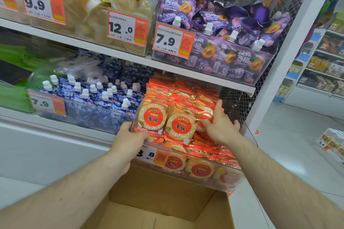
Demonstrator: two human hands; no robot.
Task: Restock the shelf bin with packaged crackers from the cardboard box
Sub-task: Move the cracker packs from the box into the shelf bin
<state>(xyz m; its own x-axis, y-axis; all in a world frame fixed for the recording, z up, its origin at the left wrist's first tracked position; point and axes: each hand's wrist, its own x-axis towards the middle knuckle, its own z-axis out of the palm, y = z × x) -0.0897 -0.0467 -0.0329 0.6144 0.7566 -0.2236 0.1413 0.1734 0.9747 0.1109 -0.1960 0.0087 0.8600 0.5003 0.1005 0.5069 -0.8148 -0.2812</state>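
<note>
Both hands reach into the clear shelf bin (219, 171), heaped with red rice cracker packs (181, 126). The left hand (130, 141) clamps the leftmost pack's edge; the right hand (219, 126) lies spread over packs, fingers apart. The open cardboard box (167, 208) sits below.

A shop: price tags (168, 41) on stocked shelves (204, 78).

Cracker packs (178, 126) fill the shelf bin (232, 174), directly above the cardboard box (167, 191).
</note>
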